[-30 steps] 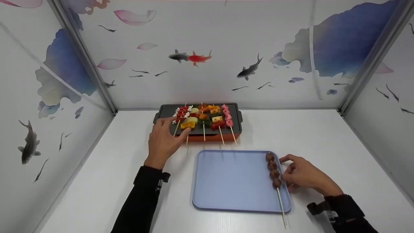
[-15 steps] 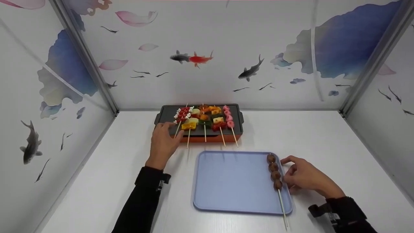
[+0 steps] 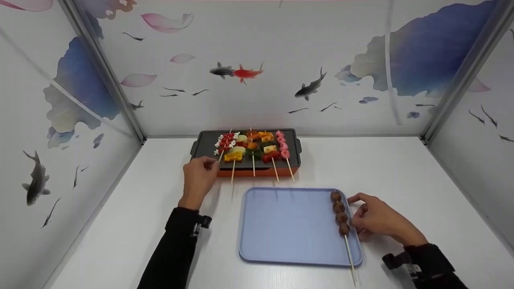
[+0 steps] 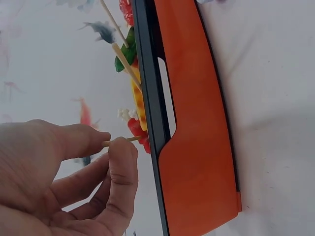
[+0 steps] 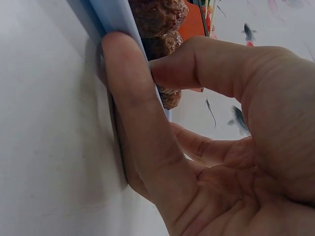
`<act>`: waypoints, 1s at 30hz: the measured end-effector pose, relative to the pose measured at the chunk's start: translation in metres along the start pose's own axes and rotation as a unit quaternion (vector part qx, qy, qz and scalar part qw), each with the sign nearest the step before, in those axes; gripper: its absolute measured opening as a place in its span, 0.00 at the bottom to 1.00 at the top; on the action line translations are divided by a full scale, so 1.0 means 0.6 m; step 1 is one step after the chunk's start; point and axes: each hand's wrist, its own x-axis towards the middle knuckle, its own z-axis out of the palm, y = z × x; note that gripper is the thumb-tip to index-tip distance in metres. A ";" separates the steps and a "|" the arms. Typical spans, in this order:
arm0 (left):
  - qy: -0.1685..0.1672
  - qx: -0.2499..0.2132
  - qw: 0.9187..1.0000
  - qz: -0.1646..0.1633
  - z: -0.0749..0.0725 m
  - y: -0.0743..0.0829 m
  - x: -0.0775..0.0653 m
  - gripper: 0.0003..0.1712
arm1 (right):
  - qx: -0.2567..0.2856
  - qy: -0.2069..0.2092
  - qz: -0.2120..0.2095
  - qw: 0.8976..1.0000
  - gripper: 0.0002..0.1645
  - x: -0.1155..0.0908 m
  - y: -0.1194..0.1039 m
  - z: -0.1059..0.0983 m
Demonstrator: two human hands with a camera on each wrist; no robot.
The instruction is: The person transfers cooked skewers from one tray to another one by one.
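Observation:
My left hand (image 3: 198,180) pinches the bare stick of a red-and-white skewer (image 3: 226,143) between thumb and forefinger. That skewer is leftmost on the black-topped orange grill (image 3: 205,145); the left wrist view shows the thin stick (image 4: 129,139) between the fingertips. To its right lie vegetable skewers (image 3: 270,151) and a pink skewer (image 3: 282,144), handles over the front edge. My right hand (image 3: 379,216) grips the right rim of the blue tray (image 3: 289,224), thumb at the rim and fingers along its outer side. A brown meatball skewer (image 3: 340,212) lies along the tray's right side.
The tray stands in front of the grill on a white table (image 3: 132,224). White panels with painted fish surround the table at the back (image 3: 277,100) and both sides. The meatball skewer's stick (image 3: 350,257) overhangs the tray's front edge.
My left hand has drawn back slightly from over the grill, and its spread thumb and fingers have closed on the red-and-white skewer's stick. My right hand stays at the tray rim.

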 end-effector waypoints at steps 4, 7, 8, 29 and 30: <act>-0.022 -0.020 0.999 -0.024 -0.003 -0.001 0.000 0.09 | 0.004 0.000 0.005 1.000 0.39 -0.001 0.004 0.000; -0.044 -0.037 0.997 -0.054 -0.005 -0.003 0.001 0.09 | 0.005 0.000 0.004 1.000 0.38 -0.001 0.005 0.000; -0.052 -0.044 0.996 -0.064 -0.007 -0.004 0.001 0.09 | 0.005 -0.002 0.004 1.000 0.38 -0.001 0.004 0.001; -0.137 -0.238 0.941 -0.197 -0.016 -0.019 0.006 0.13 | 0.001 0.005 0.007 1.000 0.38 0.000 0.002 0.003; -0.138 -0.241 0.940 -0.198 -0.016 -0.019 0.006 0.13 | -0.001 0.007 0.007 1.000 0.38 0.001 0.001 0.003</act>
